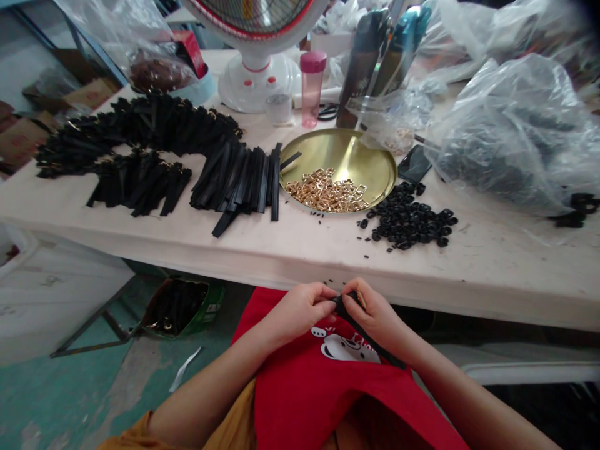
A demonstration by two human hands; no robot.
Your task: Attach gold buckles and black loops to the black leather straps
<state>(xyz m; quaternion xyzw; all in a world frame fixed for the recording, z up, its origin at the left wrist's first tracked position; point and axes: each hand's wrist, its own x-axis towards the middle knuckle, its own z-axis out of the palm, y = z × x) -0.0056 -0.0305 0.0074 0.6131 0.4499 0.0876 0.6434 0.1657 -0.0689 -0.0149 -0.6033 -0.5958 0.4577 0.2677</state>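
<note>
Between my two hands, above the red apron (300, 375), is a black strap (375, 344) whose tail hangs down under the right wrist. My left hand (312, 309) pinches the strap's upper end with thumb and forefinger. Closed round the strap just beside it is my right hand (372, 312), with a small gold buckle (361, 300) showing by its fingers. How the strap passes through the buckle is hidden. On the table ahead, a gold-coloured tray (337, 153) carries a heap of gold buckles (325, 192). A pile of black loops (412, 219) lies right of it.
Loose black straps (239, 178) lie left of the tray, near bundles of straps with gold fittings (140, 125). Behind stand a fan (255, 81), a pink bottle (310, 90) and dark bottles (360, 69). A large plastic bag (510, 137) fills the right. The table edge (281, 269) is just ahead.
</note>
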